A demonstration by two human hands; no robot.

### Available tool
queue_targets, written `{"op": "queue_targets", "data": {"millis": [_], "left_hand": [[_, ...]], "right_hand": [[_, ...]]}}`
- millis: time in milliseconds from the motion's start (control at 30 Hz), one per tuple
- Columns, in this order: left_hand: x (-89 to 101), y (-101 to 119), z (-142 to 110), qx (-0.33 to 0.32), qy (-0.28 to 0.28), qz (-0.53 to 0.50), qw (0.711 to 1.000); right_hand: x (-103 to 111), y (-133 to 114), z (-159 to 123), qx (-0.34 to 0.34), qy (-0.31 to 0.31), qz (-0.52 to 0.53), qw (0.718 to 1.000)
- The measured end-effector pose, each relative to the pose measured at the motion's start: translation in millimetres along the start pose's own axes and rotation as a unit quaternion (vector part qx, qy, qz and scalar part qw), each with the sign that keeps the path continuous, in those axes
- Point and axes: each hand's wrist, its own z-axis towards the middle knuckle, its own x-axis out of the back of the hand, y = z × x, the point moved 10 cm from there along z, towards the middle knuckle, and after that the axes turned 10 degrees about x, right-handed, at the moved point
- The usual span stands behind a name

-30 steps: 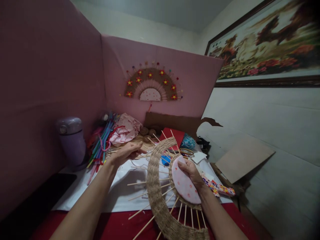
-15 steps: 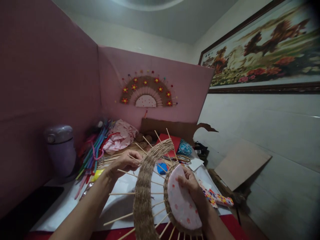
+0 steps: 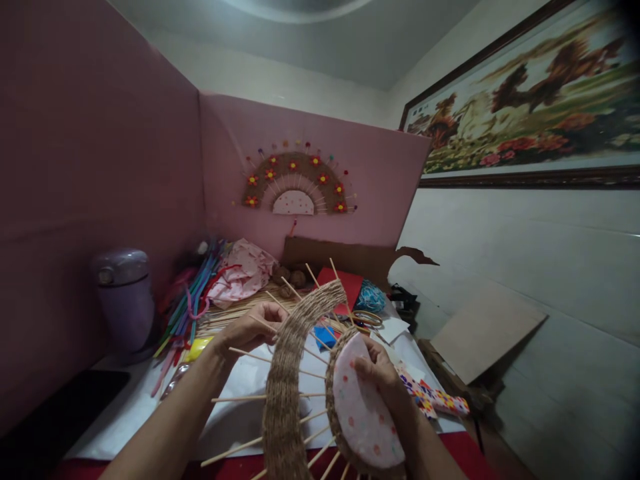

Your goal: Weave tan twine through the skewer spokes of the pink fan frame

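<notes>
"What lies left of the left hand?"
"A pink side panel [image 3: 100,167], then a lavender tumbler [image 3: 131,307] on the white covering [image 3: 117,417], then pipe cleaners [image 3: 204,275] in many colours."
"And the left hand [image 3: 257,325]?"
"Fingers bent at the outer edge of the woven fan [image 3: 285,393]; I can't tell whether they grip a stick. Beyond it sits crumpled dotted cloth [image 3: 245,267]; higher up, a flowered half-round piece [image 3: 293,165] hangs on the back panel [image 3: 385,213]."
"So the fan's between the hands?"
"Yes, tilted. The right hand [image 3: 377,367] grips its pale half-disc [image 3: 367,427], thumb in front."
"Past that?"
"Blue yarn [image 3: 370,297] beyond, floral pieces [image 3: 450,403] just right, a tan board [image 3: 490,333] farther right, and a framed horse picture [image 3: 540,100] above on the tiled wall [image 3: 590,287]."
</notes>
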Motion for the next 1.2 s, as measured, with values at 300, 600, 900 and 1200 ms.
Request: {"op": "queue_targets", "data": {"millis": [300, 600, 900, 1200], "left_hand": [[-0.6, -0.1, 1.6, -0.027, -0.03, 0.017, 0.999], [-4.5, 6.0, -5.8, -0.032, -0.016, 0.074, 0.997], [-6.4, -0.7, -6.4, -0.011, -0.051, 0.064, 0.997], [-4.4, 1.8, -8.3, -0.024, -0.081, 0.03, 0.996]], "right_hand": [[11.8, 9.2, -2.2, -0.025, 0.046, -0.011, 0.999], [12.2, 3.6, -3.5, -0.028, 0.082, -0.004, 0.996], [12.8, 0.3, -5.9, -0.017, 0.12, -0.007, 0.993], [10.8, 2.8, -4.4, -0.017, 0.104, 0.022, 0.994]]}}
